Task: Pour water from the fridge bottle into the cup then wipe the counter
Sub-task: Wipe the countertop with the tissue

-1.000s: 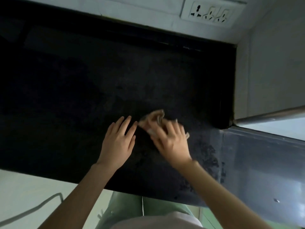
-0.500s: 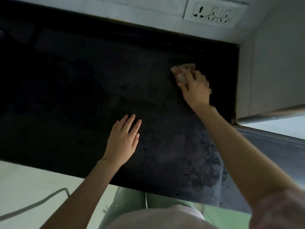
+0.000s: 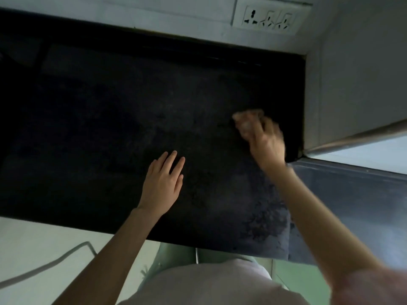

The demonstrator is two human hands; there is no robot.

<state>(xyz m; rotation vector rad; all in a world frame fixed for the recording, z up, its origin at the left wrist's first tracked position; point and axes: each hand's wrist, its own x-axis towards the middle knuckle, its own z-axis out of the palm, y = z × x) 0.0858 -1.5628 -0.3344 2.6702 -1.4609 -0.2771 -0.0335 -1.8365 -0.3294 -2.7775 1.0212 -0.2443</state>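
A dark stone counter (image 3: pixel 110 133) fills most of the view. My right hand (image 3: pixel 267 143) is blurred and grips a small pale cloth (image 3: pixel 245 119), pressing it onto the counter near the right wall. My left hand (image 3: pixel 164 183) lies flat on the counter with straight fingers, palm down, left of the cloth hand. Neither a bottle nor a cup is in view.
A white wall with a socket plate (image 3: pixel 269 17) runs behind the counter. A grey wall or cabinet side (image 3: pixel 352 84) bounds the counter on the right, with a metal edge (image 3: pixel 356 137) below it. A grey cable (image 3: pixel 44 267) lies on the pale floor, lower left.
My right hand carried the cloth from beside the left hand up to the far right of the counter, then back toward me a little. The left hand stayed flat in place.
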